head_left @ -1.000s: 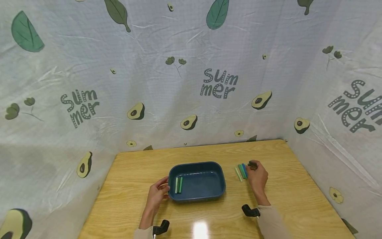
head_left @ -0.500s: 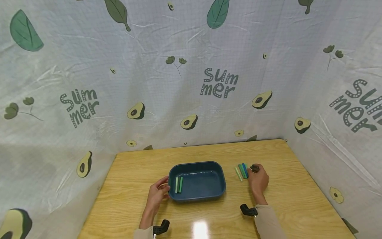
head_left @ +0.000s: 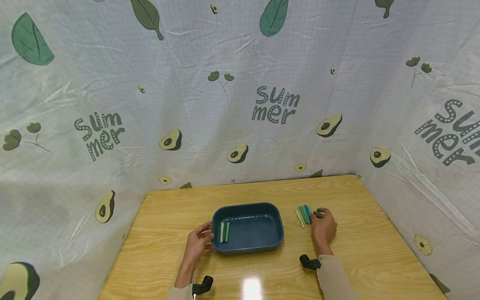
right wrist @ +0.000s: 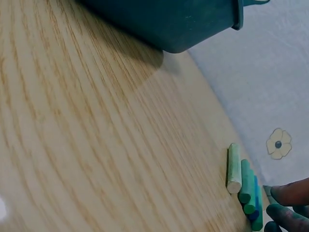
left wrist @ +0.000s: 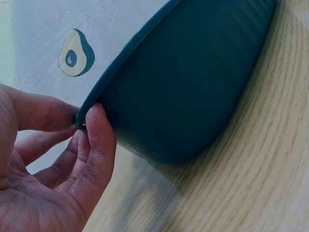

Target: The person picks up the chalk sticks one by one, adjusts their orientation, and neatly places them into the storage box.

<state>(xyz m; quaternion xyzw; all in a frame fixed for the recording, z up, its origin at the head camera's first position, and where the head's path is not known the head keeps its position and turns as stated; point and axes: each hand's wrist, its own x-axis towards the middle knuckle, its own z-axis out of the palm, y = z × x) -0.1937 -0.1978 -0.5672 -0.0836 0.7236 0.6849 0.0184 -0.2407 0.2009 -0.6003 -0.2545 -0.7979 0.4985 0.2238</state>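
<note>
A dark blue tray [head_left: 247, 251] stands on the table, with a pale chalk stick [head_left: 221, 232] and a green chalk stick [head_left: 227, 232] inside at its left end. My left hand [head_left: 198, 243] pinches the tray's left rim between thumb and fingers, plain in the left wrist view. To the right of the tray lies a row of chalk sticks: a pale yellow-green one [right wrist: 234, 166] set slightly apart, then green ones [right wrist: 245, 181] and a blue one [head_left: 307, 213]. Beside the row's right end is my right hand [head_left: 324, 227], fingers loosely bent and fingertips darkened; nothing shows between them.
The wooden table [head_left: 172, 216] reaches back to a white cloth [head_left: 202, 125] printed with avocados, leaves and lettering, which also hangs at both sides. A bright light reflection [head_left: 251, 288] lies on the table near the front. Black wrist cameras [head_left: 310, 262] sit on both wrists.
My right hand has drawn slightly toward me beside the chalk row, with its fingers lower. The left hand and the tray stay where they were.
</note>
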